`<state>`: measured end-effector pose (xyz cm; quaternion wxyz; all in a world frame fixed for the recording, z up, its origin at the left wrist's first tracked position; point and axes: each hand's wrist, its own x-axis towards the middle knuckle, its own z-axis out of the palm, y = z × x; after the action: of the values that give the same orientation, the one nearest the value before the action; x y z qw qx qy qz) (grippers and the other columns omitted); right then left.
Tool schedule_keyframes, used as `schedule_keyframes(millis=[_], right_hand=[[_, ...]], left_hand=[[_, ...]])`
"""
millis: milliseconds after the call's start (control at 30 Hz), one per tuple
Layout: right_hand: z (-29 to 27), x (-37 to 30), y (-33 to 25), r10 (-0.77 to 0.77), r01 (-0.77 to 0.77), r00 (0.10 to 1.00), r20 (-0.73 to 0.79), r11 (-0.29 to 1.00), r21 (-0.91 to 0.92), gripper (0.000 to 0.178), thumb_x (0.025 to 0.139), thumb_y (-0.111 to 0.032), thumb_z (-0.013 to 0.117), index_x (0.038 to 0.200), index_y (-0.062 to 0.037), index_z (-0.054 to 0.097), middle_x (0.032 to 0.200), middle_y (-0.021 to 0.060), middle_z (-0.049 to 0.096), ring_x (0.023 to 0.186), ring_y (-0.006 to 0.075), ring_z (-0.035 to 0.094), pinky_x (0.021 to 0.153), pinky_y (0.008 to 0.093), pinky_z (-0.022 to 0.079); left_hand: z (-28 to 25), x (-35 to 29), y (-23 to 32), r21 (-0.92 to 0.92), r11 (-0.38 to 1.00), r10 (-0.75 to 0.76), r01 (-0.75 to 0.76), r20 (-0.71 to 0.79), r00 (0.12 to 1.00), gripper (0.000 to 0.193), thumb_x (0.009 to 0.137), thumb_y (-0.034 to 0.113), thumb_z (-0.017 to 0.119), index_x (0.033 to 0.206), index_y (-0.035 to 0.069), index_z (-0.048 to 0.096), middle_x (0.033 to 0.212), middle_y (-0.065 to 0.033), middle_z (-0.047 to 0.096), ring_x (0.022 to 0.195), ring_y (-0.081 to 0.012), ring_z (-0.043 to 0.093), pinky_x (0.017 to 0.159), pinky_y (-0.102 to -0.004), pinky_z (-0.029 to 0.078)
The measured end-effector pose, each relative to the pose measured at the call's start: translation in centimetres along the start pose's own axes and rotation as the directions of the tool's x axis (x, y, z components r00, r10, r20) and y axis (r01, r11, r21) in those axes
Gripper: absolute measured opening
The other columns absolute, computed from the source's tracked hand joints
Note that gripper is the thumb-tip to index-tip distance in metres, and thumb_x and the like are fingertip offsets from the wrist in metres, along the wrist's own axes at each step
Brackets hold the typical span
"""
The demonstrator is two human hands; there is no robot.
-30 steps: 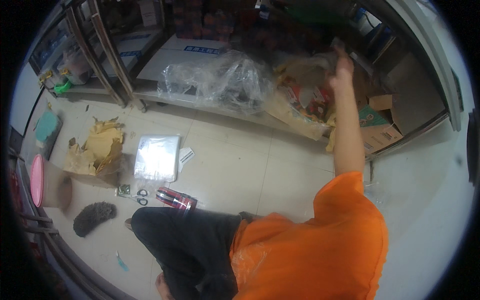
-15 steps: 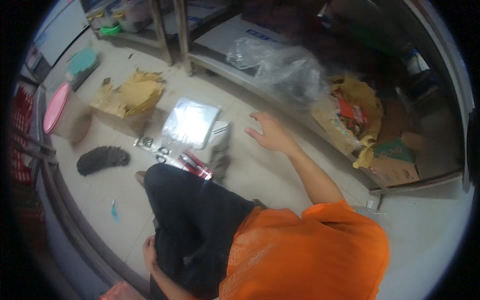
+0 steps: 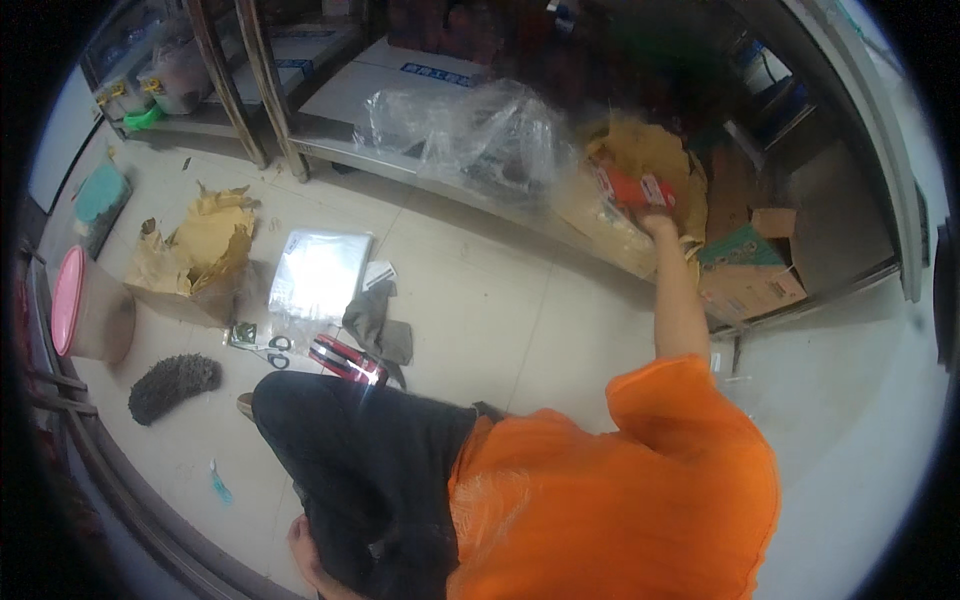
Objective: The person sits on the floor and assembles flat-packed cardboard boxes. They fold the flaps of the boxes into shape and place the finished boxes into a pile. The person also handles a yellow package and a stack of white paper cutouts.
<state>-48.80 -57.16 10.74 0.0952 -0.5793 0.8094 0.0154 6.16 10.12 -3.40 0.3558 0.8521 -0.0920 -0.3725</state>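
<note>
Red packet (image 3: pixel 632 188) sits at the far right, in a torn cardboard box (image 3: pixel 640 170) on the low shelf (image 3: pixel 330 135), just right of crumpled clear plastic wrap (image 3: pixel 470 130). The right hand (image 3: pixel 660 225) reaches up to the packet's near edge; whether its fingers clamp it I cannot tell. The left hand (image 3: pixel 305 545) lies near, at the lower edge, partly hidden behind the dark trouser leg; its fingers are hard to make out. Bare floor tile (image 3: pixel 500 300) opens between leg and shelf. Left lie a clear bag stack (image 3: pixel 318 272), scissors (image 3: pixel 270 348) and a red can (image 3: pixel 345 360).
</note>
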Motion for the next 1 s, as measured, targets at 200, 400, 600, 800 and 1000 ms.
schedule_keyframes(millis=[200,400,600,800,1000], right_hand=[[0.1,2.8,1.5,-0.072,0.022,0.993,0.092,0.889,0.458,0.052,0.087,-0.047,0.052,0.123,-0.0092,0.06,0.124,0.0153,0.059,0.108,0.026,0.059,0.089,0.0411,0.046],[0.3,12.3,11.6,0.07,-0.139,0.974,0.213,0.935,0.327,0.041,0.094,-0.027,0.041,0.133,-0.0178,0.053,0.128,0.0071,0.057,0.11,0.0205,0.056,0.075,0.0331,0.049],[-1.8,-8.2,-2.0,-0.121,0.047,0.945,-0.302,0.97,-0.24,0.049,0.091,-0.045,0.048,0.111,-0.003,0.062,0.114,0.0201,0.059,0.106,0.0362,0.055,0.089,0.0429,0.044],[1.8,-13.7,-0.9,-0.53,0.175,0.378,-0.759,0.846,-0.504,0.039,0.084,-0.038,0.06,0.095,-0.0012,0.064,0.109,0.0172,0.058,0.107,0.0377,0.05,0.094,0.0421,0.039],[4.8,-14.8,1.3,-0.718,0.58,0.452,-0.53,0.688,-0.437,0.025,0.07,-0.018,0.065,0.087,-0.001,0.058,0.085,0.0123,0.053,0.09,0.0306,0.052,0.087,0.0424,0.041]], left_hand=[[-1.0,0.7,-2.2,-0.044,0.999,0.015,-0.014,0.018,1.0,0.035,0.095,0.024,0.048,0.104,-0.007,0.062,0.095,-0.0107,0.065,0.088,-0.0187,0.057,0.083,-0.0303,0.044],[1.5,3.1,-3.2,-0.112,0.993,-0.038,0.047,0.085,0.996,0.035,0.094,0.023,0.047,0.104,-0.008,0.062,0.097,-0.0128,0.065,0.09,-0.0204,0.057,0.085,-0.0313,0.043],[0.1,1.3,-2.5,-0.085,0.994,-0.065,0.066,0.007,0.998,0.036,0.094,0.023,0.047,0.105,-0.008,0.061,0.098,-0.0133,0.065,0.09,-0.0209,0.058,0.085,-0.0316,0.043],[0.4,0.6,-2.7,-0.088,0.992,-0.091,0.09,-0.002,0.996,0.036,0.094,0.023,0.047,0.106,-0.008,0.061,0.098,-0.0138,0.065,0.09,-0.0214,0.058,0.085,-0.0319,0.044],[0.3,0.2,-2.9,-0.08,0.992,-0.094,0.093,-0.002,0.996,0.036,0.094,0.023,0.047,0.107,-0.008,0.06,0.099,-0.0143,0.065,0.09,-0.0219,0.058,0.085,-0.0322,0.044]])
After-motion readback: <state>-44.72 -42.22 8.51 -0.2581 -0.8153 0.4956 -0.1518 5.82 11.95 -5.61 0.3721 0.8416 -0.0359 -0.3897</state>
